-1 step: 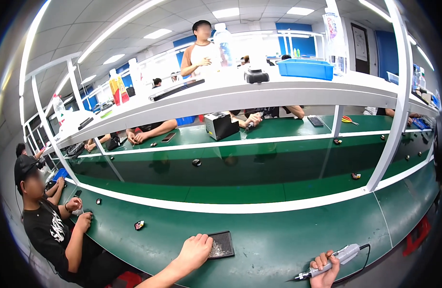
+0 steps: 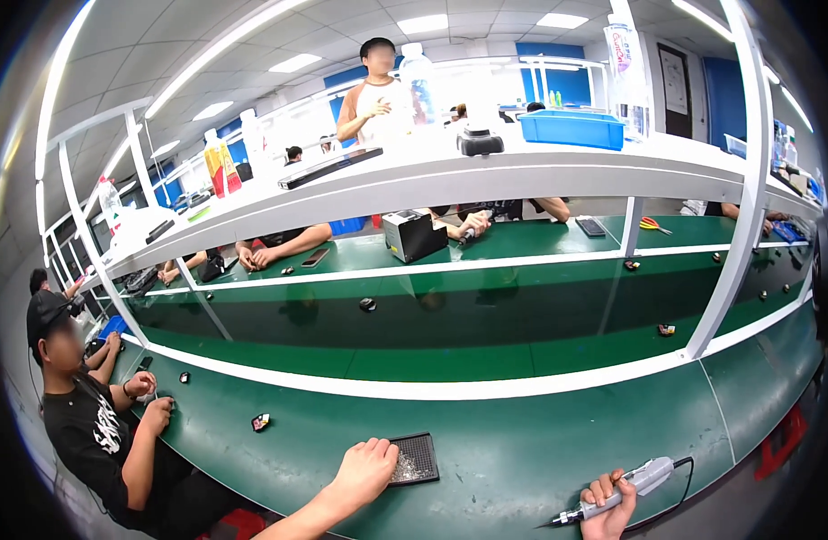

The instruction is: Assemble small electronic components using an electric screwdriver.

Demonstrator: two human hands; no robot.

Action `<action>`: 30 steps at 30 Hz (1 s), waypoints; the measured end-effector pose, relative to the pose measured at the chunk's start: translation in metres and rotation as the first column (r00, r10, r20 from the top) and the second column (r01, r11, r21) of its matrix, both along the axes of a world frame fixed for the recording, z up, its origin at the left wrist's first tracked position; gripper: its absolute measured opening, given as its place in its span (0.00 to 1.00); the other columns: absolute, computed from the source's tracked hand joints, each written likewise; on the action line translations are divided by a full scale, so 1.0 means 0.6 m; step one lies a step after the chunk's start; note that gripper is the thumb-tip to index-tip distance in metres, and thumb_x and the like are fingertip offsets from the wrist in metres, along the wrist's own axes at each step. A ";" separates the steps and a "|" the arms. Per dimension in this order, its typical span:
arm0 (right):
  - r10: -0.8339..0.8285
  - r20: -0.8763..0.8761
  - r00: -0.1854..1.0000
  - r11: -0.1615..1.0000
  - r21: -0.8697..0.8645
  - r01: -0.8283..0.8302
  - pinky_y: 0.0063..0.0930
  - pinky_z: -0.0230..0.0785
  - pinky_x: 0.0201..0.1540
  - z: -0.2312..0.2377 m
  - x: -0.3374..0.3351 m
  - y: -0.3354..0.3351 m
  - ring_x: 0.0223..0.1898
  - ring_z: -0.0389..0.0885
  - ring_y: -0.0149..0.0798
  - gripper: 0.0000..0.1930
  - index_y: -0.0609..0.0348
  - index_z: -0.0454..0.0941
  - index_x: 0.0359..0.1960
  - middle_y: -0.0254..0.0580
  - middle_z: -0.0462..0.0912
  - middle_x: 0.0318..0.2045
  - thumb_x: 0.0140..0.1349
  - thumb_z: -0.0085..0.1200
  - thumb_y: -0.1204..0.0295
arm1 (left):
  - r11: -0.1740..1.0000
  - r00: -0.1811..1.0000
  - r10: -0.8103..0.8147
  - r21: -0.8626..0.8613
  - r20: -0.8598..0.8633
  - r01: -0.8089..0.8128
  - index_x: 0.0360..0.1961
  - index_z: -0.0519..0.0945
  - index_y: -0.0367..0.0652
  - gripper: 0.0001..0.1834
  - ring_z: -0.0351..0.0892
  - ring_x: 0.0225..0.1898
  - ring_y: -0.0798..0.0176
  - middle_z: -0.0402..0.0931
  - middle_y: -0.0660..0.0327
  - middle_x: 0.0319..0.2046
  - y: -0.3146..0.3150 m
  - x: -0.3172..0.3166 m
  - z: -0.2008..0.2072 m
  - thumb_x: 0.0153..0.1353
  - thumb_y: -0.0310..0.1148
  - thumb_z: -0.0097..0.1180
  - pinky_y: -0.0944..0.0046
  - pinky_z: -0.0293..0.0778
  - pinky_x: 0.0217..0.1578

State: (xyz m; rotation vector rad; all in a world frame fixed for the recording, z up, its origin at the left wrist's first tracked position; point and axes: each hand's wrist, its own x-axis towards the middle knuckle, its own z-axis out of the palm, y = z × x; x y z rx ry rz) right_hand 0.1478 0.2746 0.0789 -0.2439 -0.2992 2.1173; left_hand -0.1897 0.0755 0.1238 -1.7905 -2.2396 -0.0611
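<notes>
Toward the left edge of the tabletop, a co-worker sits with both hands near the rim; to the right of that person a small black part lies on the green surface, well apart from the wearer's hands.

Near the middle, the left hand is bent over the left side of the tray, fingers curled and their tips hidden; whether they pinch one of the metal bits or merely rest on them, I cannot tell; the tray lies flat close to the tabletop's front edge. For picking, a light pinch on one piece at a time would likely serve best; pressing on the near side could tip the tray and scatter such small pieces.

Farther right, the right hand is wrapped around the grey driver, its tip aimed left; that grip looks secure, and the tip is best kept clear of the left hand; the cord loops off the rear, and it should be left slack so it does not drag.
</notes>
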 end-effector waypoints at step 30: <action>-0.007 0.005 1.000 1.000 -0.011 0.008 0.23 0.55 0.32 0.000 -0.001 0.000 0.23 0.59 0.28 0.07 0.59 0.71 0.36 0.32 0.62 0.23 0.60 0.54 0.70 | 0.992 0.981 0.118 0.020 0.155 -0.123 0.28 0.70 0.39 0.11 0.77 0.25 0.48 0.73 0.54 0.18 0.010 -0.004 0.005 0.63 0.35 0.52 0.51 0.73 0.27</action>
